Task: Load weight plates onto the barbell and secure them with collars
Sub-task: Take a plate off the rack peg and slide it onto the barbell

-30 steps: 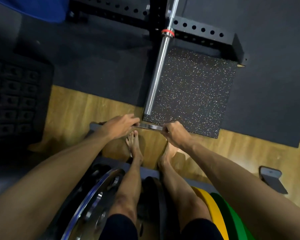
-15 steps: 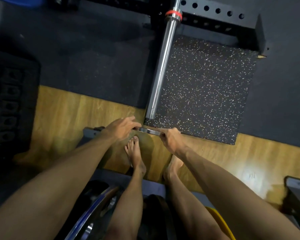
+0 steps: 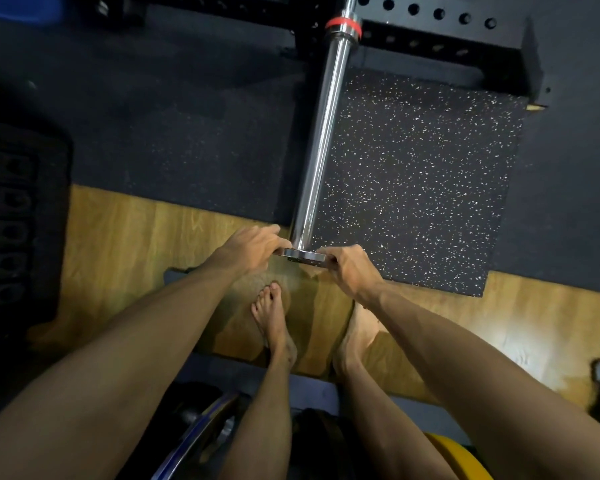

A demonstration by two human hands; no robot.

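A chrome barbell sleeve (image 3: 321, 133) runs from a red-ringed shoulder at the top down toward me. A thin steel weight plate (image 3: 302, 256), seen edge-on, sits at the sleeve's free end. My left hand (image 3: 248, 249) grips the plate's left edge and my right hand (image 3: 349, 268) grips its right edge. The plate's hole and the sleeve's very tip are hidden behind the plate.
The black perforated rack beam (image 3: 437, 29) crosses the top. A speckled rubber mat (image 3: 420, 181) lies under the sleeve on dark flooring beside a wood floor (image 3: 125, 244). Stored plates, one chrome-rimmed (image 3: 194, 441) and one yellow (image 3: 458, 459), stand near my bare feet.
Both hands carried the thin plate up from just short of the sleeve's end until it meets the tip. My view has shifted, so the sleeve looks larger and closer.
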